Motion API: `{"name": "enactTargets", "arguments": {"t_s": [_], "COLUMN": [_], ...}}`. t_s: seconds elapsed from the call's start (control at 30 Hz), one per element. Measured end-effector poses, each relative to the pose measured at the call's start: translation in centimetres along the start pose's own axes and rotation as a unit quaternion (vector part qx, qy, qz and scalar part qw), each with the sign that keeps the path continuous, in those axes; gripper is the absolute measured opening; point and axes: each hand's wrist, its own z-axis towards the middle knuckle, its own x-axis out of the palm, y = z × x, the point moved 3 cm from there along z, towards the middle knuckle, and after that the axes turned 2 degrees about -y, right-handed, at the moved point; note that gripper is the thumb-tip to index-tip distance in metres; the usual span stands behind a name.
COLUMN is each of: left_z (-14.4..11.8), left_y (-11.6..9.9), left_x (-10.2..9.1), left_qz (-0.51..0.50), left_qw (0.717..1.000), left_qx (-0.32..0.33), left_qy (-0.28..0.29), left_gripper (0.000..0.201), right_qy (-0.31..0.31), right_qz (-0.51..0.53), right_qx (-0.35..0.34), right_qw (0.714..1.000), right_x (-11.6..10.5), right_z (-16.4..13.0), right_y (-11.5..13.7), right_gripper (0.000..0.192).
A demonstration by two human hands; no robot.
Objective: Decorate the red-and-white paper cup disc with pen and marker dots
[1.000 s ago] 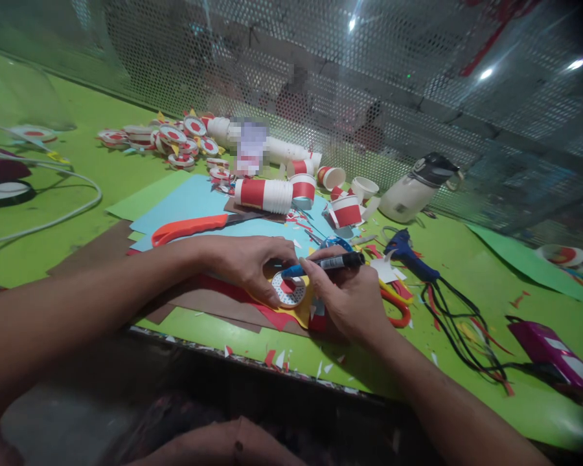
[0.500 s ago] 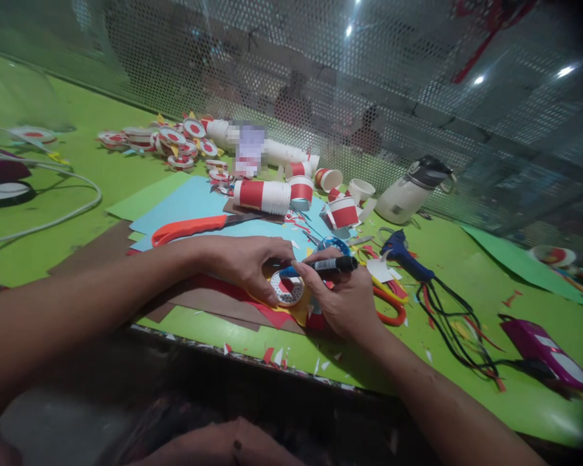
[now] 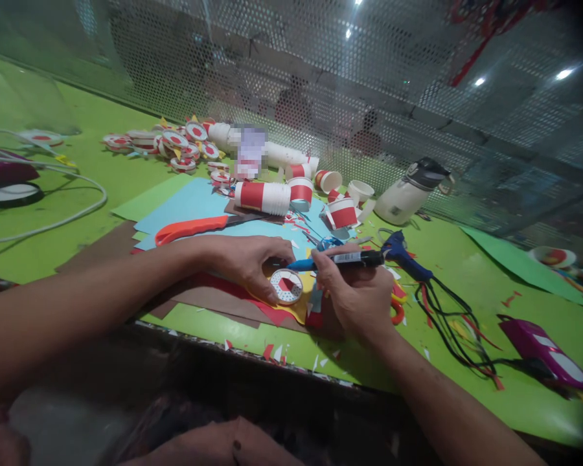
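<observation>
The left hand pins a small round white paper disc with a red centre flat between thumb and fingers, its grip closed on the disc's rim. The disc lies on a yellow paper scrap, just left of the right hand. That hand's grip is wrapped around a black marker pen with a blue tip, held nearly level; the tip sits just above the disc's far edge, though whether it touches cannot be told.

Everything rests on a bright green worktop strewn with paper snippets, with sheets of red, brown and light blue card under the hands. Behind lie orange-handled scissors, a stack of red-and-white paper cups, a blue glue gun and a white bottle with a black lid. A perforated metal screen backs the worktop. The white label on the marker is too small to read.
</observation>
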Motion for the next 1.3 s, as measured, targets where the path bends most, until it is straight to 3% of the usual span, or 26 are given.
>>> {"name": "enactTargets", "arguments": {"t_s": [0.23,0.67,1.3], "left_z": [0.1,0.1,0.1], "left_y": [-0.1,-1.2,-0.6], "left_x": [0.1,-0.2,0.0], "left_qz": [0.011,-0.011,-0.018], "left_qw": [1.000,1.000,1.000], "left_qx": [0.016,-0.005,-0.008], "left_qy": [-0.004,-0.014,-0.007], "left_gripper": [0.049,0.044,0.045], "right_qy": [0.034,0.048,0.054], "right_qz": [-0.030,-0.022,-0.048], "right_qx": [-0.028,-0.027,-0.041], "right_qw": [0.999,0.998,0.996], "right_x": [0.1,0.5,0.7], "right_z": [0.1,0.2,0.2], "right_y": [-0.1,-0.5,-0.9], "right_gripper": [0.022,0.023,0.025]}}
